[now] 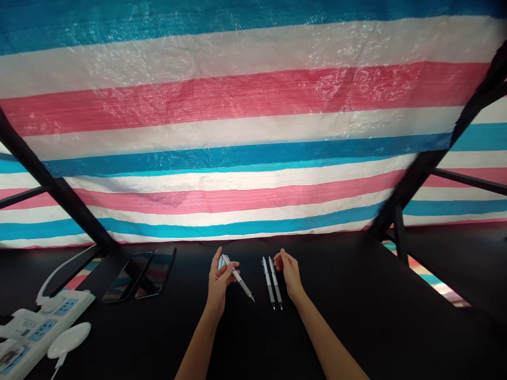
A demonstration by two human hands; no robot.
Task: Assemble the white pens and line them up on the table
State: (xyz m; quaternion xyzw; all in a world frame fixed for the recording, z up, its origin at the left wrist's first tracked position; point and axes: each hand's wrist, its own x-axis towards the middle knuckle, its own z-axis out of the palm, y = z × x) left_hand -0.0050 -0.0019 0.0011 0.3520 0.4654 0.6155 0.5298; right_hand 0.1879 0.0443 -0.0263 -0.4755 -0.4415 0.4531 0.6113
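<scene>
Two dark phones (138,274) and a white power strip (35,322) on a black table (356,316) beneath striped tarpaulin (253,132), left hand (219,279) gripping a white pen (237,277) tilted tip-down, two more pens (271,282) lying side by side, right hand (289,272) loosely curled, empty, just beside them.

Tarp (253,132) far: blue, white, pink stripes. Table (356,316) black. Pens (271,282) white and grey. Power strip (35,327) near left: white, blue sockets.

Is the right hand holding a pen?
No, the right hand is empty beside two pens lying on the table; only the left hand holds a pen.
</scene>
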